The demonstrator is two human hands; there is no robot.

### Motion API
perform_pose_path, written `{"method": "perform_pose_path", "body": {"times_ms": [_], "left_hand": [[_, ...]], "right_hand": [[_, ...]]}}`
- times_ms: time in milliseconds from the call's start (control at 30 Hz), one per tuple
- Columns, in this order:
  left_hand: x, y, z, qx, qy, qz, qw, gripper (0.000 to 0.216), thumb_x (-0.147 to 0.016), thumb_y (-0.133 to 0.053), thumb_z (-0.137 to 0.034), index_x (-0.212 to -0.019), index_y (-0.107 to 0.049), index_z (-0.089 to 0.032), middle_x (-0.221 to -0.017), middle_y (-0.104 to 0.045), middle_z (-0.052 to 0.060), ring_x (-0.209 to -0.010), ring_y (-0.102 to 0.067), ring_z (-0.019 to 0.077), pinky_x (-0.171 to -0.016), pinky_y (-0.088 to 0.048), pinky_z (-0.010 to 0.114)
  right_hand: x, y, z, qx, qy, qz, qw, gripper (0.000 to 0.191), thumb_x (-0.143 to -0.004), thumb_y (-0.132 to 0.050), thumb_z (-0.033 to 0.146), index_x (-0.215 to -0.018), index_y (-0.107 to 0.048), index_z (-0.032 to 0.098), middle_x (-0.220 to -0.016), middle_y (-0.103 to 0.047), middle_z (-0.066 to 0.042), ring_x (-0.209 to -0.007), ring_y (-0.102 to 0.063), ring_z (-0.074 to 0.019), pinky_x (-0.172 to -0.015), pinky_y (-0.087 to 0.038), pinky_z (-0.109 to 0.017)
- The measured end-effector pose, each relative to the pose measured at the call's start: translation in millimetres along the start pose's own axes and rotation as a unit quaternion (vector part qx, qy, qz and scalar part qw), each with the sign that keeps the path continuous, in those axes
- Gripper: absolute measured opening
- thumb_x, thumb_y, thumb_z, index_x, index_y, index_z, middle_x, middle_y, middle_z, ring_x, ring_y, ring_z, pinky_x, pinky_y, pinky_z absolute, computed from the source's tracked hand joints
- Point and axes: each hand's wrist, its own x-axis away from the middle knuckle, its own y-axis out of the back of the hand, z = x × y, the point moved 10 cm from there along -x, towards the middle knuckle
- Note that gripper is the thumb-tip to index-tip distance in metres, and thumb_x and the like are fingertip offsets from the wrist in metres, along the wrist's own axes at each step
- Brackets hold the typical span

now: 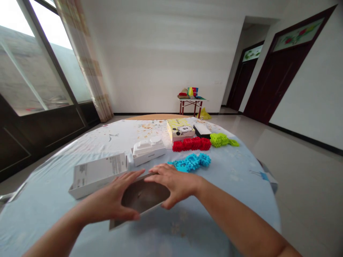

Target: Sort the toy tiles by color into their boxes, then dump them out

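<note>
1. Dark flat panel (pixel 142 198), a thin rectangular slab with a pale edge, lies on the round table (pixel 227 185) at the 6 o'clock edge, nearest the person, tilted so its long side runs toward 1 o'clock.
2. Both hands frame it. The left hand (pixel 112 200) curls over its near-left side with the thumb pressed on the lower edge; the right hand (pixel 174 184) covers the far-right corner, fingers spread and bent down over the rim. Neither hand is closed tight; each is half-cupped on the panel.
3. As a judgement, the step in hand looks like gripping the panel to lift or square it, and the next move would call for both sets of fingertips to get under the thin edges evenly.
4. A long white box lid (pixel 99 175) sits just beyond at 10 o'clock, with a white moulded tray (pixel 148 150) behind it.
5. Toward 12 o'clock stands a yellow cartoon box (pixel 180 129).
6. Red blocks (pixel 191 144), green blocks (pixel 222 140) and blue blocks (pixel 191 162) lie between 12 and 2 o'clock.
</note>
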Motion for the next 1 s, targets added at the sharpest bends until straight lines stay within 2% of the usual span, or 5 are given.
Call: {"method": "perform_pose_path", "body": {"times_ms": [200, 433, 600, 833, 1000], "left_hand": [[-10.7, -17.9, 3.0, -0.077, 0.077, -0.039, 0.993, 0.097, -0.062, -0.064, -0.051, -0.145, -0.019, -0.025, -0.129, -0.05, 0.013, -0.111, -0.053, 0.0328, -0.094, -0.039, 0.041], [-17.7, -6.2, 2.1, -0.126, 0.182, -0.134, 0.966, 0.085, -0.076, -0.036, -0.069, -0.144, -0.023, -0.019, -0.135, -0.041, 0.021, -0.104, -0.056, 0.0381, -0.082, -0.043, 0.046], [-33.5, 3.1, -7.4, -0.121, 0.184, -0.14, 0.965, 0.077, -0.079, -0.028, -0.069, -0.14, -0.03, -0.021, -0.131, -0.048, 0.018, -0.103, -0.057, 0.036, -0.081, -0.043, 0.045], [-48.1, 6.8, 47.4, -0.026, 0.197, -0.198, 0.96, 0.067, -0.076, -0.039, -0.061, -0.125, -0.049, -0.015, -0.098, -0.065, 0.009, -0.075, -0.063, 0.0233, -0.068, -0.046, 0.032], [-56.9, -12.6, 72.9, 0.057, 0.181, -0.223, 0.956, 0.062, -0.071, -0.042, -0.052, -0.117, -0.054, -0.012, -0.105, -0.064, 0.011, -0.063, -0.061, 0.0176, -0.067, -0.049, 0.03]], "right_hand": [[-0.4, 9.4, -29.0, 0.029, -0.058, -0.099, 0.993, 0.076, -0.067, -0.072, 0.036, -0.135, -0.039, 0.022, -0.144, -0.031, -0.013, -0.135, -0.02, -0.0283, -0.109, -0.017, -0.046], [74.6, 72.8, -88.2, 0.02, -0.17, -0.324, 0.931, 0.043, -0.08, -0.057, 0.032, -0.121, -0.054, 0.02, -0.128, -0.051, -0.011, -0.122, -0.042, -0.0229, -0.105, -0.031, -0.042], [116.1, 87.4, -128.1, 0.018, -0.223, -0.393, 0.892, 0.035, -0.081, -0.053, 0.029, -0.114, -0.059, 0.017, -0.117, -0.059, -0.01, -0.113, -0.05, -0.0221, -0.101, -0.036, -0.04], [129.2, 66.1, -162.1, 0.005, -0.271, -0.274, 0.923, 0.054, -0.072, -0.061, 0.032, -0.123, -0.053, 0.016, -0.128, -0.052, -0.013, -0.121, -0.043, -0.0272, -0.102, -0.032, -0.044], [114.1, 45.6, -167.9, 0.013, -0.274, -0.144, 0.951, 0.082, -0.061, -0.069, 0.03, -0.136, -0.039, 0.018, -0.144, -0.033, -0.013, -0.134, -0.024, -0.0308, -0.107, -0.021, -0.047]]}}
